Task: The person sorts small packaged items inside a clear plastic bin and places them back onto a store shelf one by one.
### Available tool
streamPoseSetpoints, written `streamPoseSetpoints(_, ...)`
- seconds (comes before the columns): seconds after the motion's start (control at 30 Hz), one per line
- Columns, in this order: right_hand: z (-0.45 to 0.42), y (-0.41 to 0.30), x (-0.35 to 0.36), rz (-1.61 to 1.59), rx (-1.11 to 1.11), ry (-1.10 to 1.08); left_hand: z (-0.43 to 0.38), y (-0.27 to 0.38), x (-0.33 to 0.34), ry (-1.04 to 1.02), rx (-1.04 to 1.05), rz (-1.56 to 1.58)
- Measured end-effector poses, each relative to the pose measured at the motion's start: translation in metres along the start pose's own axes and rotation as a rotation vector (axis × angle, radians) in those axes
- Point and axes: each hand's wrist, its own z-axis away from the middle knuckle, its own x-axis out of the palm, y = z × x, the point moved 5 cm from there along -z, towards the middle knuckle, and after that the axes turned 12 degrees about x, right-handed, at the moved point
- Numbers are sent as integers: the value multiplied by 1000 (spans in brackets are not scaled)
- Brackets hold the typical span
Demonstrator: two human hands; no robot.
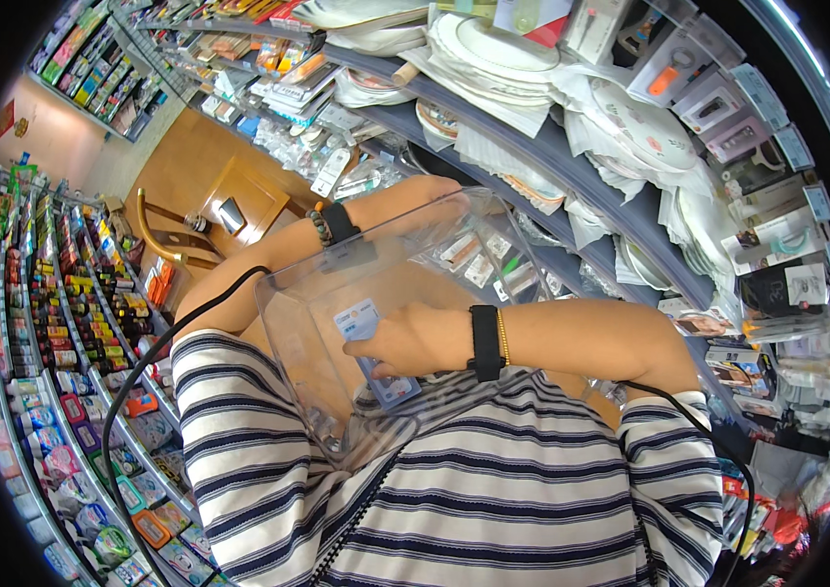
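Observation:
A clear plastic box is held tilted against the striped shirt. My left hand reaches across to its far upper rim and grips it; the fingers are partly hidden. Over the box, my right hand pinches a blue-and-white printed flat packet, which shows above and below the fingers. Small packaged items appear through the box's far right part; whether they lie inside it or behind it I cannot tell. Dark bands circle both wrists, with a beaded bracelet on the left and a gold-coloured chain on the right.
Ahead and to the right, shelves hold stacked plates in paper wrapping and hanging packaged goods. Shelves of bottles and packs run along the left. A wooden chair and table bearing a phone stand beyond my left arm. Black cables hang beside both arms.

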Motion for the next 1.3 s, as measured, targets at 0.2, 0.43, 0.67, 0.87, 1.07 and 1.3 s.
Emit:
streamPoseSetpoints(0.2, 9, 5, -8, -46, 11, 89, -16, 11, -4, 123, -8, -213)
streamPoseSetpoints(0.43, 36, 1, -48, 74, 44, 245, -17, 14, -1, 72, -42, -183)
streamPoseSetpoints(0.67, 66, -4, -83, 127, 1, 328, -7, 10, 2, 60, -67, 4)
streamPoseSetpoints(0.87, 99, -7, -121, 164, 95, 405, -1, 18, 4, 21, -133, 7)
streamPoseSetpoints(1.07, 148, -5, -158, 123, 164, 671, 10, 8, 13, 84, 229, 743)
streamPoseSetpoints(1.3, 205, 31, -178, -35, 276, 1104, -3, -1, 12, -38, -78, 86)
